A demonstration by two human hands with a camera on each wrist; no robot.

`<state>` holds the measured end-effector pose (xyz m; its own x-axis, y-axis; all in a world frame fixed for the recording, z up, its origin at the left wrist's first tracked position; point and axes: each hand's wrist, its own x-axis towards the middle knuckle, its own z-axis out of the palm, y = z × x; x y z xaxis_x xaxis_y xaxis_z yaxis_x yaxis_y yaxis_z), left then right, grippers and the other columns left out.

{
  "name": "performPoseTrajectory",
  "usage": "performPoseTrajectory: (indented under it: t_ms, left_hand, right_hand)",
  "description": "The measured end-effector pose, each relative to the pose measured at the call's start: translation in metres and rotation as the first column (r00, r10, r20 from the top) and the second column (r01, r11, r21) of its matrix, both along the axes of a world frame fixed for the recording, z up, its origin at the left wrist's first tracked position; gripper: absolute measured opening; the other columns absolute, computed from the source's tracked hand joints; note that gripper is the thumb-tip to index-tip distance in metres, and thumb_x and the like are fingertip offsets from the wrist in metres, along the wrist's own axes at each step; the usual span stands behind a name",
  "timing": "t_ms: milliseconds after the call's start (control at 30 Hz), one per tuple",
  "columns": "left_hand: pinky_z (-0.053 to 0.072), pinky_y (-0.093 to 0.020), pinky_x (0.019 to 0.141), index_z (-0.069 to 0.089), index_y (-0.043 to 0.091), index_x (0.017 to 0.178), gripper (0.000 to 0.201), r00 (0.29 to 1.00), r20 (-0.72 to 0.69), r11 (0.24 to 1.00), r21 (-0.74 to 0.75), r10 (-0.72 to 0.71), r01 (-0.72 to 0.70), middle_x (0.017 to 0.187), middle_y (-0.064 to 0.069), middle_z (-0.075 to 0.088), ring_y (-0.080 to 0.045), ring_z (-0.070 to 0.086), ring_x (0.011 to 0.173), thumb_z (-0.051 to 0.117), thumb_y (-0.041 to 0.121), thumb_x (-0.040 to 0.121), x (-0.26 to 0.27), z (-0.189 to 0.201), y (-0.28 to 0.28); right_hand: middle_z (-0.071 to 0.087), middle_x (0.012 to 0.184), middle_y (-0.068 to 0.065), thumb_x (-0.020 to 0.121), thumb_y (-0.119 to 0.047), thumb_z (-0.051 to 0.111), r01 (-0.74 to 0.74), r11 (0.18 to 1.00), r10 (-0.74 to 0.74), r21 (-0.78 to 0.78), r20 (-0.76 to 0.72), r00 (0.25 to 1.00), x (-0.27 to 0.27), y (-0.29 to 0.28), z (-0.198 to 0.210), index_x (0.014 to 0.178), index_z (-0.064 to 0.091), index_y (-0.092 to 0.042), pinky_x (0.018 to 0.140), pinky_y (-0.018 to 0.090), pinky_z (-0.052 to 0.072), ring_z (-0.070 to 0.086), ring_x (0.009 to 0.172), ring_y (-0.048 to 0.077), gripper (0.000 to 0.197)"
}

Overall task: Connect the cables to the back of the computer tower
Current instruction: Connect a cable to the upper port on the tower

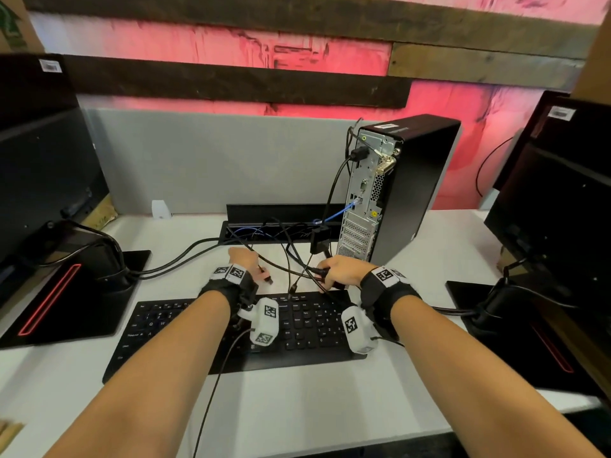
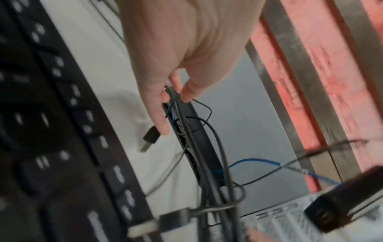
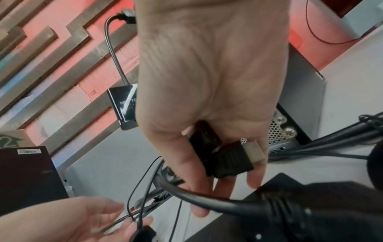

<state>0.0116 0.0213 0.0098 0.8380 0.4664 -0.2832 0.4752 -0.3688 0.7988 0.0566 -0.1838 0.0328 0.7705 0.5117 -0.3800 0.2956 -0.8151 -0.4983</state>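
The black computer tower stands at the back right, its metal rear panel facing me. A black power cable and a blue network cable are plugged into it. My left hand is behind the keyboard and pinches a thin black cable ending in a USB plug, which hangs below my fingers. My right hand, close to the tower's base, grips a black video plug with a metal tip. A thick black cable crosses under its fingers.
A black keyboard lies in front of my hands. Monitors stand at left and right on flat bases. Several cables rise from a desk slot. A small black adapter box hangs beside the tower.
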Motion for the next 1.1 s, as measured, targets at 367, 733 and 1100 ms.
performPoseTrajectory:
  t_ms: [367,733,1100]
  left_hand:
    - [0.048,-0.015,0.057,0.055,-0.006,0.122,0.030,0.986,0.162,0.885,-0.462,0.028,0.051,0.079,-0.004,0.068,-0.008,0.058,0.064,0.042,0.008,0.099,0.010,0.007,-0.023]
    - [0.049,-0.016,0.055,0.053,0.011,0.094,0.004,0.756,0.642,0.986,-0.002,-0.127,0.168,0.073,0.003,0.054,-0.005,0.054,0.054,0.050,0.013,0.096,0.001,0.090,-0.054]
    - [0.037,-0.020,0.054,0.044,0.017,0.084,0.014,0.484,0.835,0.965,0.234,-0.260,0.115,0.066,0.010,0.046,-0.003,0.044,0.050,0.044,0.018,0.098,-0.005,0.156,-0.072]
  right_hand:
    - [0.056,0.125,0.010,0.088,-0.010,0.057,-0.002,0.999,0.013,-0.052,0.212,0.977,-0.001,-0.008,0.005,0.136,0.047,-0.014,0.101,0.036,0.044,0.053,0.118,0.026,0.049]
    - [0.055,0.085,-0.001,0.084,-0.006,0.053,0.026,0.916,-0.154,0.401,0.290,0.944,-0.011,0.010,0.038,0.112,0.055,-0.014,0.072,0.024,0.038,0.052,0.084,0.019,0.029]
    - [0.052,0.108,0.002,0.084,-0.008,0.053,-0.330,0.649,-0.509,0.686,0.713,0.482,-0.030,0.009,0.071,0.114,0.052,-0.007,0.085,0.019,0.043,0.052,0.096,0.013,0.030]
